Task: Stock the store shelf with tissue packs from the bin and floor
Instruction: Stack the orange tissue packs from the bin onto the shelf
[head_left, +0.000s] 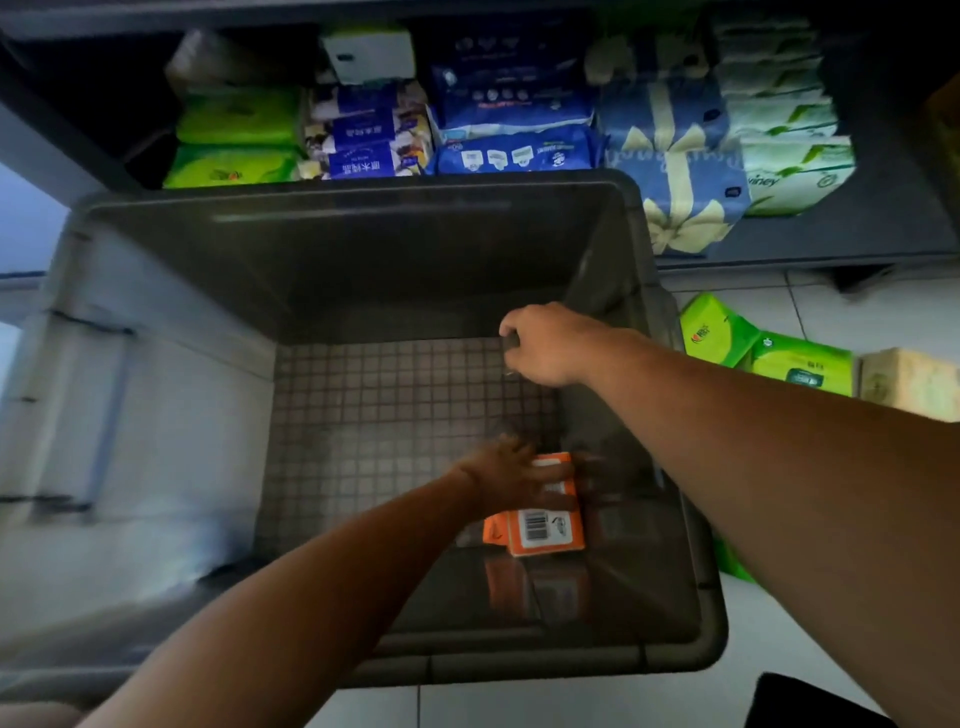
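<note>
Orange pack (544, 506) — barcode label (536, 525) — left grip (511, 475)

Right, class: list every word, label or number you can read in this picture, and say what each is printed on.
"viney": on the white-and-green pack at the shelf's right end; the word's start is hidden.
Blue-banded packs: Chinese characters, too blurred to read.
Orange pack in the bin: a barcode, digits too small.
Green packs on the floor: logos blurred.
</note>
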